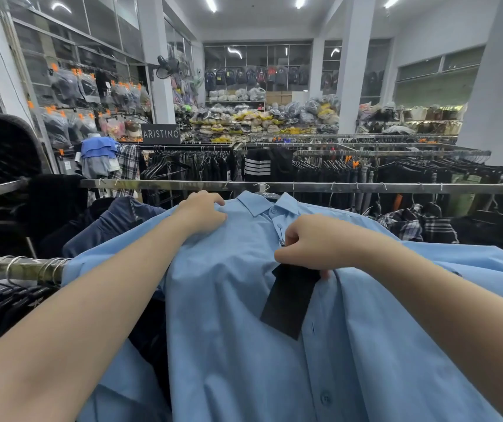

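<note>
A light blue button-up shirt [244, 315] on a hanger fills the lower middle of the head view, its collar up near a steel rail. My left hand [204, 213] grips the shirt's left shoulder with curled fingers. Lower and to the right, my right hand [314, 243] pinches the top of a black hang tag [289, 300] at the button placket. The tag hangs down over the shirt front.
A steel rail [305, 187] runs across behind the collar, with dark clothes on hangers beyond. A nearer rail [18, 268] at the left carries dark garments and a navy shirt [116, 220]. Plaid shirts [408, 223] hang at the right. Bagged goods fill the back shelves.
</note>
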Tool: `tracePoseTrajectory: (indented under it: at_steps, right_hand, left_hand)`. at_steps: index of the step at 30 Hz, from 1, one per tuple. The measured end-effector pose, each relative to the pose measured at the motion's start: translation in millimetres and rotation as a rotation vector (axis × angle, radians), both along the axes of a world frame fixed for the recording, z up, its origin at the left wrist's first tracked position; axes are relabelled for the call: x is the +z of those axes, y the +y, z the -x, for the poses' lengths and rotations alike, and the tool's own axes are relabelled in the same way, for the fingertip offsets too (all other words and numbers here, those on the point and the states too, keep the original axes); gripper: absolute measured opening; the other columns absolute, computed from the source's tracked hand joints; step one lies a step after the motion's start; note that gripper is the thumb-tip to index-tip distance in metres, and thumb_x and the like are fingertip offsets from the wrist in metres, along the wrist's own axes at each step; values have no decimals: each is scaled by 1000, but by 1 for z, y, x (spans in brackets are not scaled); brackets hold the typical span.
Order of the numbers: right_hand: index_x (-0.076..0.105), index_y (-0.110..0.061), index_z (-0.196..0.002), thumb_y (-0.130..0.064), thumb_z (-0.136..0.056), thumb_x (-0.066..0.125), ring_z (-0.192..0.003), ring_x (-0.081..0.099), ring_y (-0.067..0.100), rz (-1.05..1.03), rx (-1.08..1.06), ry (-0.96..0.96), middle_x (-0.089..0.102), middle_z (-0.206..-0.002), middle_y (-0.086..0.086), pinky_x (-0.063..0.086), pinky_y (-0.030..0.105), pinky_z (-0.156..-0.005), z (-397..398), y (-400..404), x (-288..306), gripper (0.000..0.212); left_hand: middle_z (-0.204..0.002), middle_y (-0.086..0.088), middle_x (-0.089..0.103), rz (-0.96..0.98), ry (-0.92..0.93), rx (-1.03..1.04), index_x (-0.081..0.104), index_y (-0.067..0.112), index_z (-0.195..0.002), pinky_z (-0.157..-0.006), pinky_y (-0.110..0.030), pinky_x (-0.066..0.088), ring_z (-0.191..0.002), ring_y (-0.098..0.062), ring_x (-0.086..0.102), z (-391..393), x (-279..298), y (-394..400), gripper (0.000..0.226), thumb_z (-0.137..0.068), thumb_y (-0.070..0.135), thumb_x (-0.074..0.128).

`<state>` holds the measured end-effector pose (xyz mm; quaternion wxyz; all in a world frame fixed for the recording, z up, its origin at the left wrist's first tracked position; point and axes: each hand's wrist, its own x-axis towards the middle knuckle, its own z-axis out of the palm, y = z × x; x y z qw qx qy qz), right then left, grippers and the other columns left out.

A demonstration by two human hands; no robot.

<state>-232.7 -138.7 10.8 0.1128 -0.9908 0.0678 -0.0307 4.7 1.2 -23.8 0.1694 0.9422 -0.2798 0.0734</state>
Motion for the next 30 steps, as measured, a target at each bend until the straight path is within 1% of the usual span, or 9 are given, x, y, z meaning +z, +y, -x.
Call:
tracePoseTrajectory:
  at_steps: [3, 7, 12, 16, 18, 20, 24, 28, 30]
  right_hand:
    - [45, -14, -70, -34, -79, 52, -46, 64, 20, -115, -14, 36, 53, -58, 3, 34, 27, -51, 0, -4, 8, 23]
    - [44, -15, -68, -29, -74, 51, -58, 55, 26, -334, 5, 32, 53, -62, 3, 30, 35, -56, -3, -16, 13, 17]
    - [48, -5, -68, -4, -84, 45, -59, 52, 28, -803, 70, -92, 55, -57, 6, 42, 32, -49, -7, -25, 11, 16]
    - [51, -3, -65, 3, -84, 39, -49, 54, 17, -1037, 148, -146, 57, -57, 3, 49, 25, -48, -5, -31, 6, 23]
    - [53, -1, -73, -4, -77, 47, -51, 53, 17, -1107, 158, -175, 53, -66, 8, 50, 23, -49, -7, -35, 3, 8]
    - [55, -2, -74, -8, -70, 51, -54, 53, 17, -1149, 156, -193, 51, -73, 11, 49, 22, -51, -10, -40, 0, 8]
    - [59, -5, -76, 1, -67, 53, -70, 49, 20, -1112, 194, -196, 51, -83, 14, 42, 27, -64, -13, -46, -1, 13]
    - [68, -3, -88, 15, -81, 55, -76, 62, 23, -1150, 248, -226, 64, -78, 10, 48, 40, -81, -14, -49, -3, 23]
    - [71, -1, -93, 15, -83, 57, -77, 65, 23, -1177, 230, -259, 68, -78, 8, 50, 41, -83, -15, -49, -6, 24]
  left_hand:
    - [-143, -5, 46, 6, 33, 2, 55, 30, -132, -107, -46, 37, -133, -30, 40, -1, -1, 0, 45, -88, 38, 55]
    - [-142, -7, 46, 12, 57, 9, 56, 30, -131, -105, -46, 39, -132, -30, 41, -4, -1, -2, 46, -86, 39, 57]
    - [-145, -8, 46, 9, 64, 9, 55, 27, -133, -105, -48, 40, -132, -31, 42, -3, 0, -3, 48, -87, 39, 59]
    - [-144, -7, 48, 29, 82, 9, 55, 27, -133, -105, -49, 41, -130, -30, 45, -3, 2, -2, 50, -85, 40, 59]
    - [-144, -7, 48, 35, 81, 6, 56, 27, -133, -105, -48, 41, -130, -30, 45, -4, 3, -2, 50, -84, 40, 59]
    - [-143, -8, 49, 39, 77, 3, 56, 28, -132, -105, -48, 41, -131, -30, 44, -5, 3, -4, 50, -84, 40, 59]
    - [-142, -8, 49, 34, 38, 1, 54, 28, -134, -104, -46, 40, -133, -30, 40, -1, 4, -8, 49, -87, 37, 58]
    - [-142, -5, 48, 69, 3, -35, 55, 30, -132, -105, -48, 39, -134, -26, 39, 6, 7, -12, 45, -88, 37, 57]
    - [-139, -2, 51, 133, 7, -93, 58, 29, -129, -103, -46, 40, -132, -24, 41, 10, 8, -12, 40, -89, 35, 59]
